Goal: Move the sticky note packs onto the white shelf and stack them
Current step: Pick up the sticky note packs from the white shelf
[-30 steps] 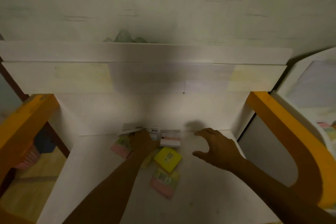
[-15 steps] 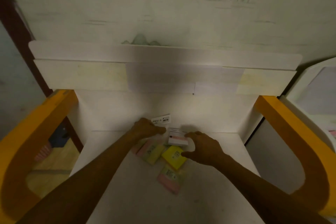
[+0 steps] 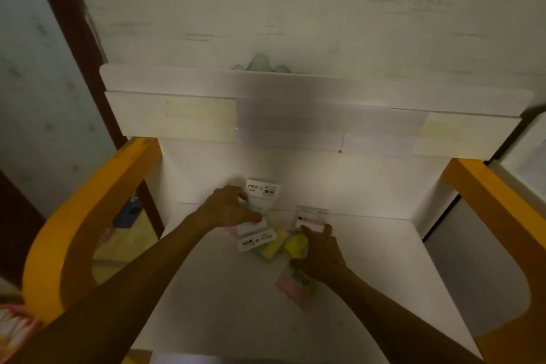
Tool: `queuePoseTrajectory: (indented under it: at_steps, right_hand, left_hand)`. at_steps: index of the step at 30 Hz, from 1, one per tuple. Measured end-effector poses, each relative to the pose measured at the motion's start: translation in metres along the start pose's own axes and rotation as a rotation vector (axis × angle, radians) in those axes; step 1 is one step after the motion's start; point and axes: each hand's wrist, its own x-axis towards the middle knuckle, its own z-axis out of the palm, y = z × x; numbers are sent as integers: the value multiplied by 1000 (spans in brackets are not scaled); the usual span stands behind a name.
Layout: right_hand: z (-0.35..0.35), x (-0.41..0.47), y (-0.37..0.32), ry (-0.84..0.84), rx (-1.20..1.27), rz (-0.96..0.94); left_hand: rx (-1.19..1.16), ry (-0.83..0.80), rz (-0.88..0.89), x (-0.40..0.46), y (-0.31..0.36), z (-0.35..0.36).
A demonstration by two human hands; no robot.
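Packs (image 3: 270, 245) are lying clustered at desk centre, none yet on the white shelf (image 3: 295, 89) at 12 o'clock. Left hand (image 3: 229, 210) is pinching one pack; right hand (image 3: 320, 254) is curling over another, presumably gathering both for lifting.

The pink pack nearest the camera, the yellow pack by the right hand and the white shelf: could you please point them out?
pink pack (image 3: 295, 289), head view, its pink top face.
yellow pack (image 3: 296, 244), head view, its visible yellow face.
white shelf (image 3: 224, 298), head view, bare surface.
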Motion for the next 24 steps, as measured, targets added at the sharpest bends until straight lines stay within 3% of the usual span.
queuePoseTrajectory:
  at_steps: [9, 17, 24]
  right_hand:
    - [-1, -8, -4, -10, -44, -7]
    - [-25, -33, 10, -24, -143, -59]
    - [-78, -47, 8, 155, -26, -152]
  left_hand:
    - [21, -40, 13, -13, -20, 14]
    - [-27, 89, 97, -31, -13, 36]
    - [-8, 104, 159, -39, 15, 29]
